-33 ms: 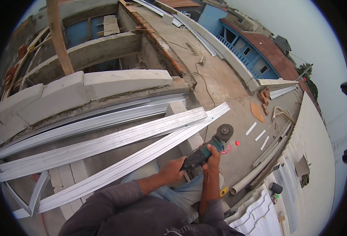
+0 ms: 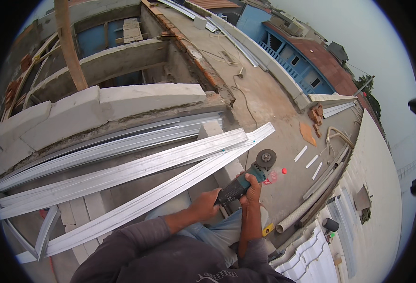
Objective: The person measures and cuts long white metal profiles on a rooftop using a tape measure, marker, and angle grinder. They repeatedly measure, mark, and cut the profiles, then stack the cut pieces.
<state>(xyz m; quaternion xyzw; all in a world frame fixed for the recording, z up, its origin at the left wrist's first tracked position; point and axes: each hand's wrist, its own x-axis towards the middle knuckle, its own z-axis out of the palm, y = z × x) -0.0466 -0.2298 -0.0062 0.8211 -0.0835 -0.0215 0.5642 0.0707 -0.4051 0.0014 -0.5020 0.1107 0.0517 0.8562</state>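
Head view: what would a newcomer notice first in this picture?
First, the angle grinder at the centre, held by both hands: the left hand on its rear, the right hand nearer the disc. Then the long metal profiles that lie across the left half, on grey blocks. A small red cap lies on the concrete roof right of the disc.

My angle grinder (image 2: pixel 248 178) has a teal plastic body and a dull grey disc. The metal channels (image 2: pixel 137 167) are bright, smooth and shiny; the concrete blocks (image 2: pixel 99 106) look rough and matt.
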